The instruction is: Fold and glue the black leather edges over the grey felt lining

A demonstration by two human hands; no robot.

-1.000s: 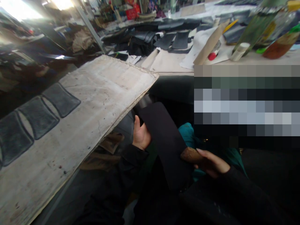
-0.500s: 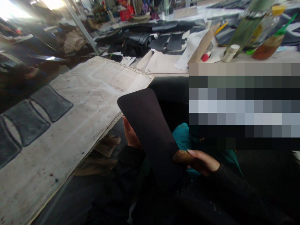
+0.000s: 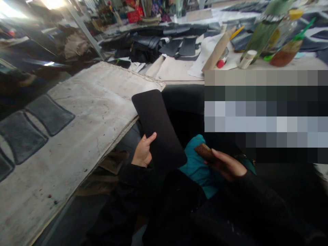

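Observation:
My left hand [image 3: 145,149] grips the left edge of a flat, dark leather panel [image 3: 160,126] with rounded corners, its thumb lying on the face. The panel is tilted and hangs over my lap, near the corner of the pale table. To the right of the panel and apart from it, my right hand [image 3: 229,164] is closed around a small brown block [image 3: 205,152] with a rough-looking face. Whether the block is wood or something else I cannot tell. Beneath the block lies teal cloth [image 3: 197,167] on my lap.
Several dark pieces [image 3: 50,114] lie on the pale covered table [image 3: 102,102] at left. Across the back bench stand a green bottle [image 3: 266,32], a squeeze bottle [image 3: 285,53] with brown liquid and a small white bottle [image 3: 248,58], beside stacked dark panels [image 3: 187,46]. A pixelated patch hides the right.
The brown block has come off the panel's face, moving up and right with my right hand. My left hand, formerly mostly behind the panel, now shows its thumb on the front.

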